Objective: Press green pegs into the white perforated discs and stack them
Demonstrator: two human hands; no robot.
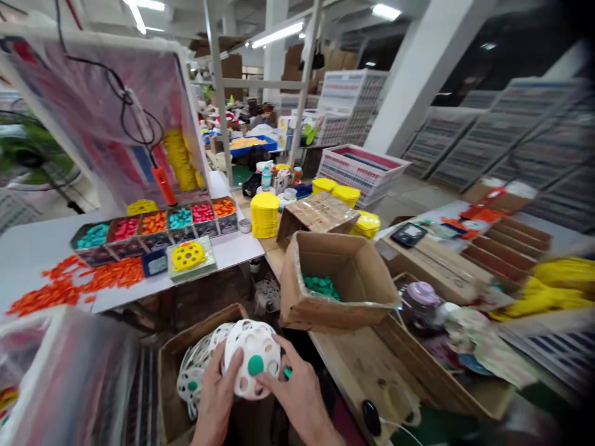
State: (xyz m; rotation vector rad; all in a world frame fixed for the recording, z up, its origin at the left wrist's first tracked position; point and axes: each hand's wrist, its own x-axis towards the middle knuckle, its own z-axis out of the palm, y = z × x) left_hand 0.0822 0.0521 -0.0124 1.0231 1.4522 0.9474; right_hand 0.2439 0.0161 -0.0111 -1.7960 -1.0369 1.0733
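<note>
Above an open carton, my left hand (216, 387) is closed on the edge of a white perforated plastic disc (245, 347), its thumb lying across the front. A round green piece (255, 365) sits near the middle of the disc. My right hand (300, 387) grips the opposite edge, thumb tip against the disc just beside that round piece. Another small green piece (287, 372) shows partly between the right hand's fingers, mostly hidden. In the carton (168, 387) behind my left hand lie more white perforated discs (189, 371), one with a green centre.
A cardboard box (302, 310) holding green pieces (321, 287) stands ahead. On the left table are bins (111, 251) of coloured pieces, loose orange pieces (111, 272) and a yellow perforated disc (188, 254). Yellow stacks (264, 217) stand behind the box. A computer mouse (370, 416) lies right.
</note>
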